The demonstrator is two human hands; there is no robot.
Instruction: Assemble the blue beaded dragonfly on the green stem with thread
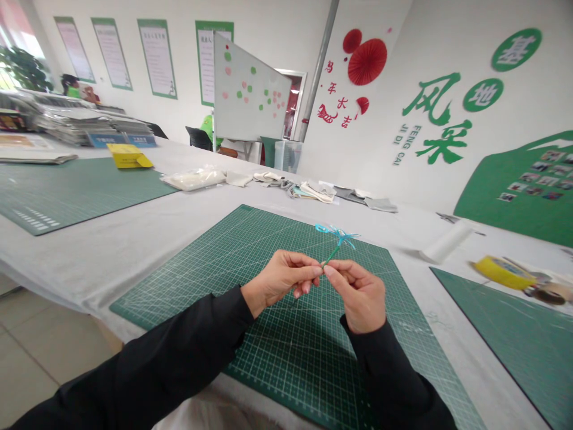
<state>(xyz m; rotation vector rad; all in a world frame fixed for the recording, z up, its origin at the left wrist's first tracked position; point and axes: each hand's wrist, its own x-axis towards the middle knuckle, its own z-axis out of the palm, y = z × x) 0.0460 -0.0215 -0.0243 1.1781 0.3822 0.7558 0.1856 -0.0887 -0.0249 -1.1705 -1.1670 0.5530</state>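
Note:
Both hands meet above a green cutting mat (268, 239), pinching the green stem of a small craft flower (341, 237) with thin, light-blue petals. My left hand (286, 276) grips the lower part of the stem between thumb and forefinger. Right beside it, my right hand (358, 291) pinches the stem just above, its thumb close to the left fingertips. The flower tilts up and to the right, its blue loops and strands spreading at the top. The stem's lower end is hidden by the fingers.
Another cutting mat (89, 185) with a yellow box (129, 156) lies left, near stacked papers (67, 116). Cloth pieces (313, 190) and a plastic bag (194, 178) line the far edge. On the right are a white roll (447, 240), yellow tape (504, 273) and a third mat (505, 334).

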